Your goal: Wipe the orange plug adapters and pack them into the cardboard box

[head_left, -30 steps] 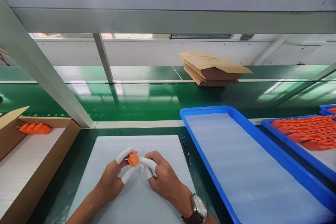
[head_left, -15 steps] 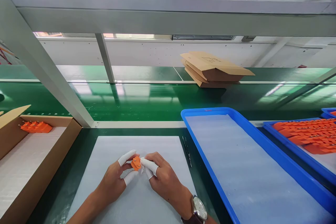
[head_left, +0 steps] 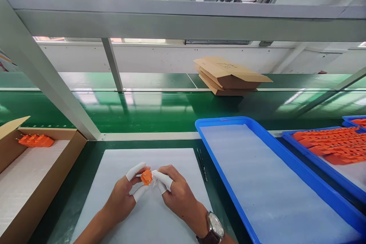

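A small orange plastic part (head_left: 146, 177) with shiny metal dots on its face is pinched between the thumb and fingers of my left hand (head_left: 121, 197), above a white sheet (head_left: 154, 221). White covers sit on several fingertips of both hands. My right hand (head_left: 180, 190) is closed on a scrunched white cloth (head_left: 154, 180), pressing it against the right side of the orange part. The far side of the part is hidden by fingers and cloth.
An open cardboard box (head_left: 61, 173) at left holds several orange parts (head_left: 36, 140). At right lies a blue tray (head_left: 228, 183) lined with white; beyond it another blue tray (head_left: 320, 167) carries rows of orange parts. Dark tweezers (head_left: 201, 164) rest beside the sheet. Flattened cartons (head_left: 233, 74) lie behind.
The view has shifted slightly. Both hands stay together at the orange part, which appears turned a little, and slightly more of the white cloth shows beside it.
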Demonstrator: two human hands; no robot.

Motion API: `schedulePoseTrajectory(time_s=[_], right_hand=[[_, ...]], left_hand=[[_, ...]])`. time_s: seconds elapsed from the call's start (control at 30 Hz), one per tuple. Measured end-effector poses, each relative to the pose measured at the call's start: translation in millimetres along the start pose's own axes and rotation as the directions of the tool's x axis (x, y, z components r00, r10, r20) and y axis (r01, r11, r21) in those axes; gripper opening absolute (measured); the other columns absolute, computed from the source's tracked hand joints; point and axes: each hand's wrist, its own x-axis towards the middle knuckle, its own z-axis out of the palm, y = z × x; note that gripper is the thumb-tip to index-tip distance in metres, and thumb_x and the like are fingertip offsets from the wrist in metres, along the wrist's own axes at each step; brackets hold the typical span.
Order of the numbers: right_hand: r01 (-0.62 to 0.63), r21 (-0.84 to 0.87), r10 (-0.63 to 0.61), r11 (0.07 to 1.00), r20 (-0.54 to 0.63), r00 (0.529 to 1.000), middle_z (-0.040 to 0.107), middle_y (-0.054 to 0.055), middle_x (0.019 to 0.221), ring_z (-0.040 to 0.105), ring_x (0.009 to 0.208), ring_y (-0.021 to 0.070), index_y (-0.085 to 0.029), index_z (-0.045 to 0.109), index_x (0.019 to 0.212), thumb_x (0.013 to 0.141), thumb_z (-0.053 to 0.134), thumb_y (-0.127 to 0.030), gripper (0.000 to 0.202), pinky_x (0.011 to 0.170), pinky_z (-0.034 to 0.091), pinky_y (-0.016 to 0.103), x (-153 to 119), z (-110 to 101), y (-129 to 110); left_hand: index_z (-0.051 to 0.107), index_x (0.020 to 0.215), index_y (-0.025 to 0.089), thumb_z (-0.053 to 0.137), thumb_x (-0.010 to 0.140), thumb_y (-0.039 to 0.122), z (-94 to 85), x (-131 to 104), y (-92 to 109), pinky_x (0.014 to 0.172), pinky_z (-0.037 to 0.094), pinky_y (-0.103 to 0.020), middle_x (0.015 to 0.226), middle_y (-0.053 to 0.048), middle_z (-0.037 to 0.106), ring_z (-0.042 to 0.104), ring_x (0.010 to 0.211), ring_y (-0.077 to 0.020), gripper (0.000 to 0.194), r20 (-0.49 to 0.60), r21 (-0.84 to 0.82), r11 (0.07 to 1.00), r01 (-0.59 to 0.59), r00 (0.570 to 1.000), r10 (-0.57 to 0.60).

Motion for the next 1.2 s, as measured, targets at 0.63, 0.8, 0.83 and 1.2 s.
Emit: schedulePoseTrajectory(time_s=[0.63, 0.8, 0.83, 1.2], right_hand=[[0.001, -0.097, -0.001, 0.995, -0.002, 1.000, 0.066, 0.011, 0.101, 0.062, 0.090, 0.0234, -0.019, 0.062, 0.112, 0.077, 0.049, 0.006, 0.045, 0.066, 0.059, 0.035, -2.7, -0.5, 1.4], [0.019, -0.064, -0.023, 0.998, -0.068, 0.997, 0.066, 0.011, 0.103, 0.062, 0.092, 0.0237, -0.021, 0.061, 0.113, 0.080, 0.050, 0.006, 0.044, 0.067, 0.059, 0.036, -0.5, -2.8, 1.1], [0.022, -0.057, -0.026, 0.998, -0.068, 0.997, 0.066, 0.010, 0.103, 0.062, 0.091, 0.0234, -0.021, 0.061, 0.113, 0.080, 0.049, 0.006, 0.044, 0.067, 0.059, 0.036, 0.0, -2.8, -0.2], [0.014, -0.020, -0.014, 1.000, 0.007, 1.000, 0.067, 0.011, 0.105, 0.061, 0.092, 0.0235, -0.020, 0.062, 0.113, 0.082, 0.049, 0.004, 0.041, 0.068, 0.059, 0.036, -2.1, 2.2, -1.6]], left_hand=[[0.046, 0.146, 0.030, 0.072, 0.090, 0.030, 2.5, 2.9, 5.0, 0.113, 0.048, -0.055, 0.142, -0.011, 0.062, 0.055, 0.137, -0.0324, 0.062, -0.118, -0.070, 0.995, 0.071, 0.990, -0.079], [0.047, 0.146, 0.030, 0.071, 0.091, 0.030, 3.1, 2.5, 3.8, 0.112, 0.050, -0.054, 0.139, -0.010, 0.064, 0.057, 0.134, -0.0320, 0.060, -0.089, -0.020, 0.999, 0.044, 0.995, -0.046], [0.048, 0.145, 0.030, 0.070, 0.091, 0.030, 3.1, 2.5, 3.8, 0.112, 0.050, -0.053, 0.138, -0.010, 0.065, 0.058, 0.133, -0.0316, 0.059, -0.078, -0.009, 0.999, 0.045, 0.996, -0.046], [0.051, 0.141, 0.032, 0.069, 0.092, 0.030, 5.0, 0.6, 2.2, 0.106, 0.055, -0.049, 0.129, -0.008, 0.068, 0.066, 0.121, -0.0278, 0.053, -0.108, 0.046, 0.999, 0.026, 0.994, -0.021]])
